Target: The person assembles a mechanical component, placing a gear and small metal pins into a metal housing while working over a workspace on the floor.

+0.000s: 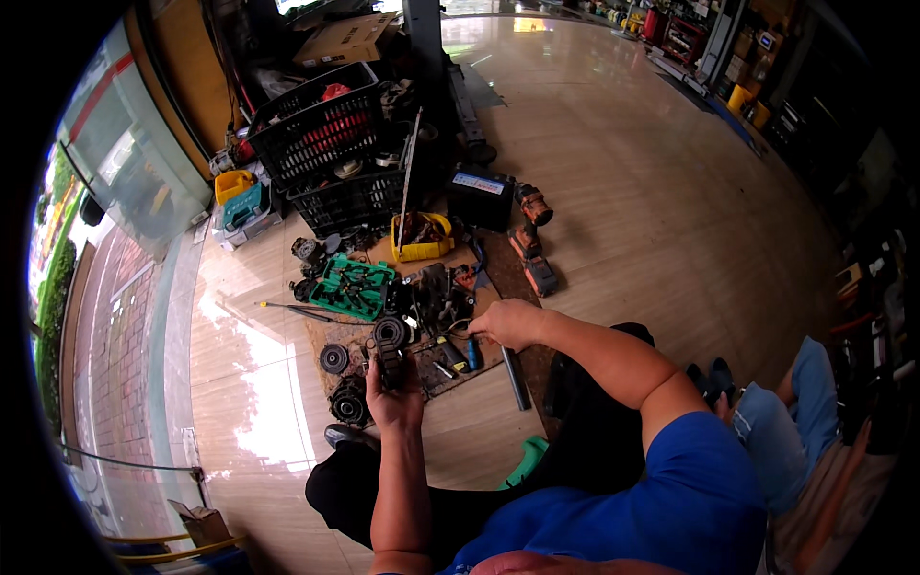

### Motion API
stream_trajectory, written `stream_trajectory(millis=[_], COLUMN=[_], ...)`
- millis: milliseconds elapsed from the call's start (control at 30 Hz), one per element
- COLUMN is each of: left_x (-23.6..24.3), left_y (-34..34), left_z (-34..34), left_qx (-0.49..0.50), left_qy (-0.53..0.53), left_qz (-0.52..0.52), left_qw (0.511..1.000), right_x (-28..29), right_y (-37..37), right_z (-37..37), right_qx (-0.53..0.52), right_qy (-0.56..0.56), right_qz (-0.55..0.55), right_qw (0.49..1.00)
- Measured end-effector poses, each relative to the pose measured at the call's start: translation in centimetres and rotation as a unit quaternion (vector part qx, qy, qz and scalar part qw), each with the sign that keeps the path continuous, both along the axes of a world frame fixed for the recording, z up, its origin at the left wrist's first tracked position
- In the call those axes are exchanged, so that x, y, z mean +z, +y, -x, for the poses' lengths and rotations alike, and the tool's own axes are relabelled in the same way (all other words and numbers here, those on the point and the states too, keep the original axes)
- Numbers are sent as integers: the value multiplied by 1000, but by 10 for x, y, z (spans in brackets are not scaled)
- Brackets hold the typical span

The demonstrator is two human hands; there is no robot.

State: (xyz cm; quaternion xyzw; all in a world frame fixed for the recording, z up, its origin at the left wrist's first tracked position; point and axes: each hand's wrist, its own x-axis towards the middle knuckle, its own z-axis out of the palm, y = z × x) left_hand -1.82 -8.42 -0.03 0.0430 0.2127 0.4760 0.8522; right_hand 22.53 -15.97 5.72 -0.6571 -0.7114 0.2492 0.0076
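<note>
My left hand [393, 398] is closed around a dark mechanical part with a round, pulley-like end [390, 333], held up over the cardboard mat. To its right, my right hand [510, 324] is pinched, its fingertips pointing left and down over the work. Whatever sits between those fingers is too small to make out. Beneath the right hand lie a blue-handled tool [472, 353] and a black-and-yellow tool [450, 353]. A dark machine assembly [436, 297] stands just beyond both hands. Beside the left hand are a dark toothed disc [333, 358] and a dark round housing [348, 399].
A green tool tray [353, 287] and a yellow bin [422, 238] lie farther off. Black crates [316, 125], a car battery [481, 196] and orange-black power tools [532, 259] stand behind. A dark tube [516, 379] lies nearer. Another person's jeans [771, 431] show at right.
</note>
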Motion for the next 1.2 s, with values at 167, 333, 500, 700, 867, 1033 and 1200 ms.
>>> stream_trajectory(millis=[167, 333, 500, 700, 867, 1033, 1200], left_x=[-7, -16, -19, -18, -19, -19, -21], left_y=[4, 9, 10, 11, 12, 14, 14], left_z=[2, 5, 5, 6, 6, 9, 8], left_qx=[9, 11, 15, 8, 11, 16, 24], left_qy=[-4, -11, -13, -16, -27, -23, -13], left_qz=[-2, -2, -13, -13, -8, -2, 5], left_qw=[1000, 1000, 1000, 1000, 1000, 1000, 1000], right_x=[-8, -10, -1, 5, 6, -1, 9], right_y=[0, 0, -2, -5, -8, -9, -13], right_z=[-10, -22, -24, -37, -37, -43, -42], right_qx=[-59, -74, -85, -94, -89, -101, -94], right_qy=[4, 5, 2, 3, 4, -3, -20], right_qz=[15, 20, 3, -16, -46, -69, -58], right_qw=[998, 997, 996, 995, 995, 993, 994])
